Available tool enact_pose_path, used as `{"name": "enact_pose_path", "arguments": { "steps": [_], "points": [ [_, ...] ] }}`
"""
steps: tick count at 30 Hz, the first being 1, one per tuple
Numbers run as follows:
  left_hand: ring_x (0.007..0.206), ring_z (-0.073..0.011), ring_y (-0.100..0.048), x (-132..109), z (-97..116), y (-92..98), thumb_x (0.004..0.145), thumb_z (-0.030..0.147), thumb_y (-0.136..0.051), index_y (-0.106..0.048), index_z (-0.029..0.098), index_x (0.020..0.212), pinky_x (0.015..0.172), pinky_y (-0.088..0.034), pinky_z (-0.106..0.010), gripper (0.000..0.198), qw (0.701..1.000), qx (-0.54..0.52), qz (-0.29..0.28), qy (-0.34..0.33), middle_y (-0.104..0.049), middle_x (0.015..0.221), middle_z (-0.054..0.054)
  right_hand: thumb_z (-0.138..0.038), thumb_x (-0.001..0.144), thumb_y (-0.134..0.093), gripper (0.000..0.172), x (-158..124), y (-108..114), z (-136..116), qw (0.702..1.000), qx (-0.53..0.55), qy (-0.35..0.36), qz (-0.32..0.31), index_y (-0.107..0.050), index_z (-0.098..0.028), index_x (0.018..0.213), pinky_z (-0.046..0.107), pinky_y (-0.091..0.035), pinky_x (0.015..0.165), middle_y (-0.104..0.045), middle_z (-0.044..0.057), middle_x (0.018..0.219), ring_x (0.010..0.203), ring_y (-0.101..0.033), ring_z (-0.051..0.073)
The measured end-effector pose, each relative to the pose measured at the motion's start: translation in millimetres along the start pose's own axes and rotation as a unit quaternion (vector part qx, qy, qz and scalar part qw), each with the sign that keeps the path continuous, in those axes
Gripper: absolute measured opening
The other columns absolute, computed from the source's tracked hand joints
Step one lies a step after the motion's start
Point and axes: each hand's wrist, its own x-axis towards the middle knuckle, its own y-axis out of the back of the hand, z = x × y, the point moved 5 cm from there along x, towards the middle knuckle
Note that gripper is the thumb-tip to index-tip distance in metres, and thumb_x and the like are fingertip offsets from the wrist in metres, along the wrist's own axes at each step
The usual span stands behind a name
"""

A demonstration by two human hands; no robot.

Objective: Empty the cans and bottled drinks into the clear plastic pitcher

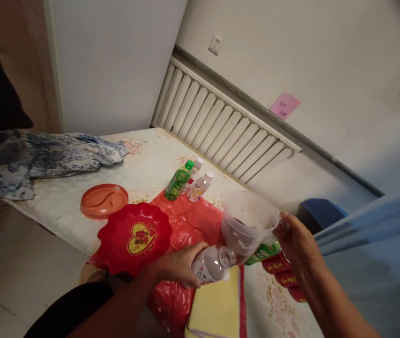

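Observation:
My left hand is wrapped round a clear plastic bottle with a printed label. The bottle's mouth is uncapped and points right, tilted toward a translucent plastic tub. By its rim, my right hand grips the tub, which leans over the table. Bottle mouth and tub lie close together in view; whether they touch I cannot tell. Below them are a folded yellow cloth and a red plastic sheet. A red scalloped tray with a yellow heart print sits left of my left hand.
A green bottle and a white-capped clear bottle stand beyond, another behind them. An orange divided dish lies left. Red packages and a green package are by the tub. A radiator lines the wall; patterned fabric covers the far left.

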Motion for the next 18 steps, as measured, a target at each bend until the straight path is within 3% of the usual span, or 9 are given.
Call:
{"name": "enact_pose_path", "arguments": {
  "steps": [3, 8, 12, 18],
  "points": [
    [0.110, -0.0299, -0.060, 0, 1, -1.1, 0.053, 0.026, -0.081, -0.052, 0.030, 0.125, 0.084, -0.051, -0.033, 0.078, 1.000, -0.012, -0.015, -0.003, -0.064, 0.120, -0.001, -0.038, 0.068, -0.074, 0.040, 17, -19, 16, 0.988, 0.136, 0.002, 0.067, -0.040, -0.022, 0.054, 0.022, -0.033, 0.043, -0.034, -0.009, 0.048, 0.043, -0.032, 0.007],
    [0.108, -0.0315, -0.060, 1, 3, -4.5, 0.049, 0.030, -0.083, -0.052, 0.024, 0.127, 0.087, -0.051, -0.036, 0.084, 0.999, 0.002, -0.051, -0.013, -0.063, 0.121, -0.005, -0.031, 0.064, -0.074, 0.035, 31, -60, 41, 0.965, 0.254, -0.037, 0.051, -0.042, -0.020, 0.055, 0.018, -0.027, 0.039, -0.036, -0.010, 0.045, 0.040, -0.029, 0.005],
    [0.104, -0.0315, -0.061, -1, 2, -6.2, 0.050, 0.029, -0.083, -0.054, 0.026, 0.125, 0.081, -0.052, -0.036, 0.080, 0.997, 0.042, -0.067, 0.005, -0.064, 0.116, -0.005, -0.030, 0.065, -0.071, 0.033, 32, -82, 57, 0.957, 0.282, -0.046, 0.049, -0.041, -0.020, 0.055, 0.017, -0.026, 0.040, -0.039, -0.010, 0.043, 0.040, -0.028, 0.004],
    [0.108, -0.0328, -0.060, 2, 0, -8.7, 0.051, 0.029, -0.084, -0.053, 0.023, 0.128, 0.087, -0.050, -0.038, 0.083, 0.996, 0.054, -0.077, -0.006, -0.063, 0.120, -0.006, -0.031, 0.065, -0.069, 0.032, 23, -98, 73, 0.952, 0.297, -0.060, 0.040, -0.042, -0.020, 0.052, 0.018, -0.025, 0.039, -0.039, -0.010, 0.042, 0.039, -0.026, 0.004]
  ]
}}
